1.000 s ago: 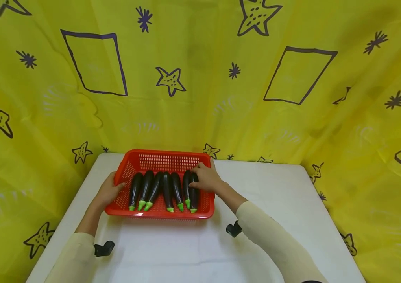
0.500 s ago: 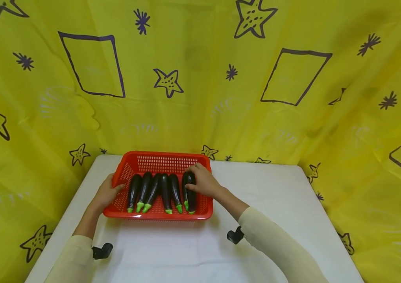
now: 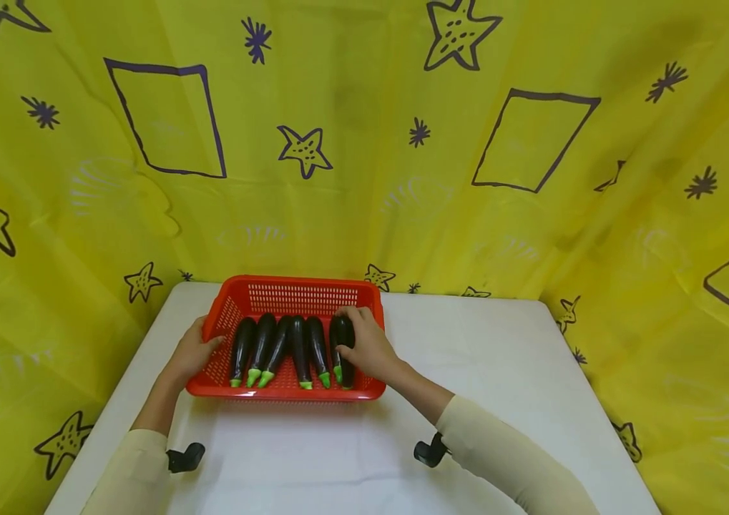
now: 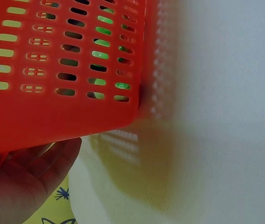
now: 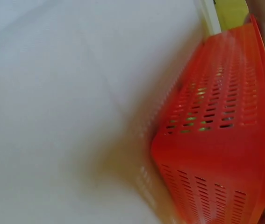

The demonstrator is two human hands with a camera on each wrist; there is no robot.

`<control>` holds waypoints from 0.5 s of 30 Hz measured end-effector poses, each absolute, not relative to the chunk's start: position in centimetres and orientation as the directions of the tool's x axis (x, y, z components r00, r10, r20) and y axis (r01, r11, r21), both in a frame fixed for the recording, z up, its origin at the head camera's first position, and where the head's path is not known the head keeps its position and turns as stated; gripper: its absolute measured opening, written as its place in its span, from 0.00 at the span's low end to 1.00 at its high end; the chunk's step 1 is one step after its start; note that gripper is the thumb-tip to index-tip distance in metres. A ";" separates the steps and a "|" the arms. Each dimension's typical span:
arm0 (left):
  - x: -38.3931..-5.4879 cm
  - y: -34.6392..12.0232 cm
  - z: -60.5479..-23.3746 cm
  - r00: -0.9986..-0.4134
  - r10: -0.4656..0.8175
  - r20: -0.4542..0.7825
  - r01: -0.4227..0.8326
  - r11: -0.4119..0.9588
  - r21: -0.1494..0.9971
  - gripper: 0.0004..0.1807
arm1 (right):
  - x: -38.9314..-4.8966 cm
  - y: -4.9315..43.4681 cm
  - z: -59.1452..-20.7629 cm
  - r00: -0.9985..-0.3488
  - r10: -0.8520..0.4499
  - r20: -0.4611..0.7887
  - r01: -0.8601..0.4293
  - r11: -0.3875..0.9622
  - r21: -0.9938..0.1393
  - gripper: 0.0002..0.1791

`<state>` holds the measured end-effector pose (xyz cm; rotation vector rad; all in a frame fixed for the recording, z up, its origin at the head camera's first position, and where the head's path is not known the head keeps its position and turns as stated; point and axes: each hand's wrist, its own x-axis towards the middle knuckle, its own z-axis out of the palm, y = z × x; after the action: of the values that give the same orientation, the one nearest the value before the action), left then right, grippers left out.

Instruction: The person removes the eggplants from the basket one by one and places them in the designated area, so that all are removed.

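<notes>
Several glossy dark eggplants [image 3: 297, 347] with green stem ends lie side by side in a red perforated plastic basket [image 3: 287, 393]. My left hand [image 3: 193, 352] grips the basket's left side, thumb over the rim and fingers outside; the left wrist view shows those fingers [image 4: 60, 163] against the outer wall. At the basket's right end, my right hand [image 3: 367, 343] reaches inside and holds the rightmost eggplant [image 3: 346, 330] between thumb and fingers, with its neighbour [image 3: 333, 336] close against it. Only a sliver of the right hand shows at the edge of the right wrist view.
The basket stands near the back edge of a white-covered table [image 3: 467, 357]. Yellow curtains [image 3: 351, 214] with drawn stars and frames surround the table on the back and sides. Small black devices [image 3: 185, 458] are attached at both wrists.
My right hand has shifted slightly left and nearer, drawing the rightmost eggplant a little toward its neighbour. The head view has moved slightly. My left hand keeps its grip on the basket.
</notes>
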<state>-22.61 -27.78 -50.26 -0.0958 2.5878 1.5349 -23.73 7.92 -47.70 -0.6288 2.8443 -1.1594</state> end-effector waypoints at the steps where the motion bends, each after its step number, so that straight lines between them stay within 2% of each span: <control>1: -22.6 -27.7 -50.3 -0.990 0.015 -0.141 -0.117 0.482 0.868 0.34 | -23.5 7.9 -47.8 -0.922 -0.357 0.150 -0.361 0.656 -0.663 0.34; 7: -22.7 -27.5 -50.4 -0.992 0.028 -0.120 -0.091 0.489 0.868 0.33 | -22.8 8.1 -48.0 -0.934 -0.325 0.146 -0.338 0.677 -0.654 0.41; 15: -22.7 -27.8 -50.4 -0.990 0.017 -0.142 -0.115 0.495 0.861 0.33 | -22.8 8.8 -47.3 -0.906 -0.308 0.290 -0.422 0.617 -0.664 0.37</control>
<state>-22.65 -27.76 -50.36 -0.0864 2.6005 1.5131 -22.80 8.81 -47.30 -0.6722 2.9559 -1.2773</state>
